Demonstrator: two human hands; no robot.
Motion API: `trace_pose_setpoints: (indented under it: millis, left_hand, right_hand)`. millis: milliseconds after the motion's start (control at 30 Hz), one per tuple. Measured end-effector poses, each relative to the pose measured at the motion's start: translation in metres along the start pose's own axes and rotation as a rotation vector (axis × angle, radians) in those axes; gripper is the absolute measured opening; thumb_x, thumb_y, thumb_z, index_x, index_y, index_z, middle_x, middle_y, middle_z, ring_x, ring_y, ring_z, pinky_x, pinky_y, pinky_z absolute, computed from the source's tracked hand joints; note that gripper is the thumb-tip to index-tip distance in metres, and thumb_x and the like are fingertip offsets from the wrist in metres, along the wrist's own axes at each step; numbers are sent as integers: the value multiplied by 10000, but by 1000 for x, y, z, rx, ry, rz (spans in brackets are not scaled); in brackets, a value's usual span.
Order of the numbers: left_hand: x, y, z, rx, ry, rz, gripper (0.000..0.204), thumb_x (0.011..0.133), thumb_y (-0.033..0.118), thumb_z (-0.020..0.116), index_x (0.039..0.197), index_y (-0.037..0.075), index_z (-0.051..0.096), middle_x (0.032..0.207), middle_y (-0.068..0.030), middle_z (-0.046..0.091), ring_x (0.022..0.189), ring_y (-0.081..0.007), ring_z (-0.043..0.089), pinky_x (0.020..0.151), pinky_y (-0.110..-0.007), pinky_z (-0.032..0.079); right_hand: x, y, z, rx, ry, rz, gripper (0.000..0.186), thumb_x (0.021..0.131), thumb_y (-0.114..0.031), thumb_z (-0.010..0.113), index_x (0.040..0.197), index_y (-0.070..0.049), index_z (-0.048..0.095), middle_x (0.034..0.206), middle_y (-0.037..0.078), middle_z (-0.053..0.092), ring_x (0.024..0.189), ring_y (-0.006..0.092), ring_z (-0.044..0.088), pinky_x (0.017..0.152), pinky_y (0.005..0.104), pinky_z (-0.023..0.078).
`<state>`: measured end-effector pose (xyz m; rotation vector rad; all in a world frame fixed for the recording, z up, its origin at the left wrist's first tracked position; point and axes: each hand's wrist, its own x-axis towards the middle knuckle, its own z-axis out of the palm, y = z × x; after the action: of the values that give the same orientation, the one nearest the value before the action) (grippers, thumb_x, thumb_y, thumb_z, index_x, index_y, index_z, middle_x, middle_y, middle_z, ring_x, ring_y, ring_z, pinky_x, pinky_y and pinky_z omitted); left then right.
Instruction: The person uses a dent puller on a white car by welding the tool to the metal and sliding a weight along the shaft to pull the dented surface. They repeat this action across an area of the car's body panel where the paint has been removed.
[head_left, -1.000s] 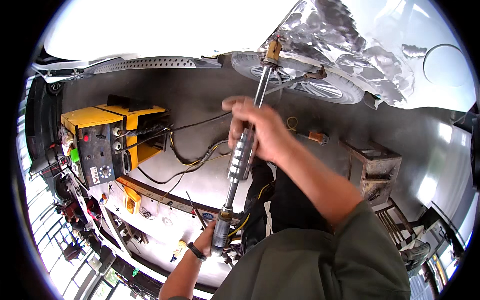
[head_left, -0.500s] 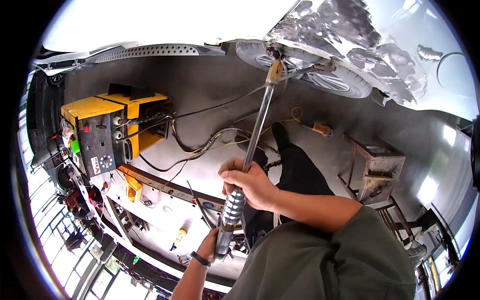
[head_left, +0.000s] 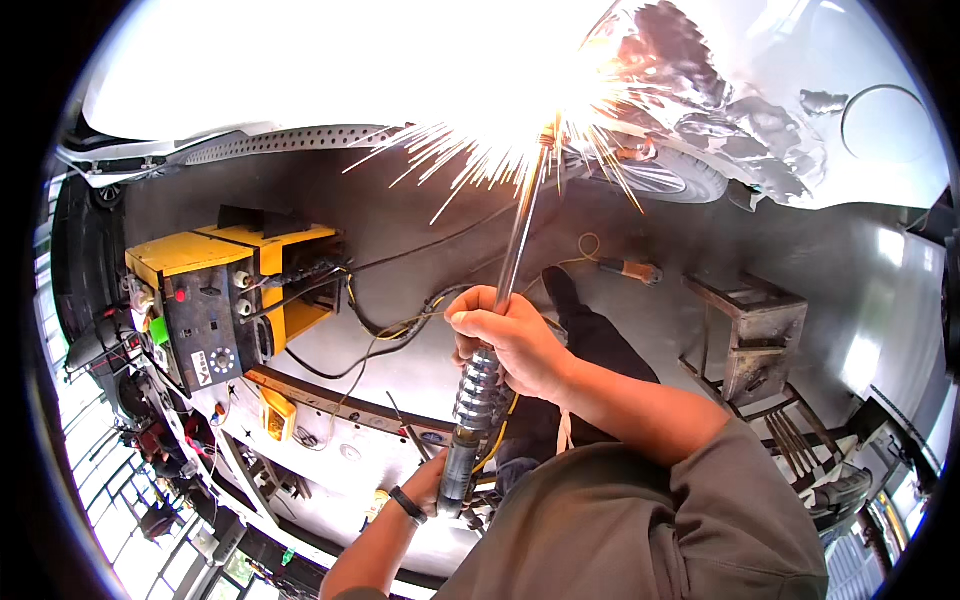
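Observation:
A long slide-hammer dent puller slants up from my body to the white car. My right hand is wrapped round the bright rod, just above the ribbed section. Lower down, my left hand, with a dark band at the wrist, grips the rear handle. At the far tip a burst of sparks sprays out against the car's side, and white glare hides the contact point. Right of the glare the panel has a bare, shiny metal patch. Below it part of a wheel shows.
A yellow and black welding machine stands left, with dark cables running over the floor. An orange and black power tool lies beyond my foot. To the right stands a worn stool. A yellow meter-like device is on the left.
Sparks and strong glare have appeared at the puller's tip, where there were none. Both hands keep hold of the puller; my right hand is slightly higher on the rod. The view has shifted slightly.

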<state>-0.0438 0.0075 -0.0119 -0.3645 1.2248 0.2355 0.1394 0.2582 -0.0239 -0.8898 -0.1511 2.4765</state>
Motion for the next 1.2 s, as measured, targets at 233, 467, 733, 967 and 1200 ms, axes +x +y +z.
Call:
trace_pose_setpoints:
  millis: [233, 467, 733, 967, 1200]
  left_hand:
    - [-10, 7, 1, -121, 17, -72, 583, 1000, 580, 371, 998, 83, 676, 748, -98, 698, 613, -236, 683, 563, -373, 589]
    - [-1, -8, -7, -76, 41, 29, 488, 1023, 535, 424, 1080, 101, 641, 795, -81, 697, 621, -206, 686, 543, -351, 586]
    - [16, -11, -23, -187, -47, -33, 579, 988, 574, 511, 1299, 93, 595, 963, -96, 749, 820, -238, 760, 514, -302, 613]
    - [-2, -4, -22, -152, 33, -22, 527, 1040, 561, 374, 1070, 101, 630, 803, -75, 688, 654, -222, 691, 572, -363, 584]
    - [10, -30, -40, -88, 82, -127, 469, 1053, 500, 408, 1149, 100, 635, 887, -30, 691, 739, -163, 674, 613, -323, 574]
  right_hand:
    - [19, -51, -2, -116, 8, -65, 390, 975, -223, 586, 1293, -2, 539, 688, 70, 574, 648, 218, 632, 629, 398, 545]
    - [33, -56, -11, -27, -31, -234, 372, 1017, -298, 562, 1263, -20, 552, 657, 35, 561, 618, 205, 628, 608, 362, 534]
    - [6, 0, -4, 20, -107, -4, 336, 954, -219, 643, 1208, -15, 558, 722, 35, 587, 633, 135, 575, 664, 338, 540]
    - [40, -57, -14, 10, -69, -201, 398, 1009, -275, 555, 1315, -21, 529, 661, 47, 573, 616, 209, 629, 634, 378, 547]
    - [-12, 49, -6, 5, -5, 23, 133, 943, -150, 649, 1004, -35, 622, 698, 22, 575, 674, 130, 580, 737, 340, 525]
